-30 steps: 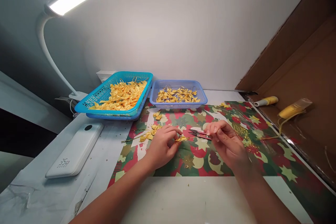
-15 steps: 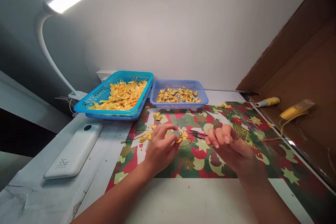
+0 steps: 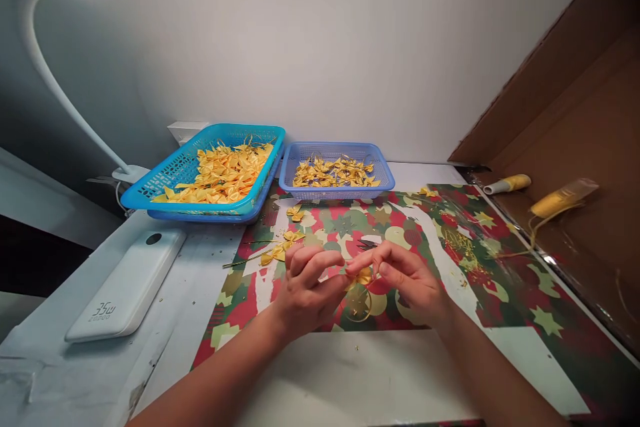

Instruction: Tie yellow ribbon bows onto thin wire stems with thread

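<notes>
A small yellow ribbon bow (image 3: pixel 363 275) sits between my two hands, its thin cord loop hanging below. My left hand (image 3: pixel 313 290) pinches the bow's left side between thumb and index finger; its other fingers are curled. At the bow's right side is my right hand (image 3: pixel 410 280), with its fingers bent together and index fingertip close to the left fingertips. What its pinch holds is too small to make out. Dark-bladed snips (image 3: pixel 369 245) lie just behind, their handles hidden by the right hand. More yellow bows (image 3: pixel 275 253) with cord stems lie left of my left hand.
A turquoise basket (image 3: pixel 145 198) heaped with yellow bows stands at the back left, beside a blue-violet basket (image 3: pixel 335 192) of finished-looking bows. A white power bank (image 3: pixel 125 290) lies left. A lamp (image 3: pixel 47 70) leans above. Thread spools (image 3: pixel 507 184) rest by the cardboard at right.
My right hand has moved left and come up to the bow at my left fingertips. The whole view has shifted slightly. The snips have stayed on the table.
</notes>
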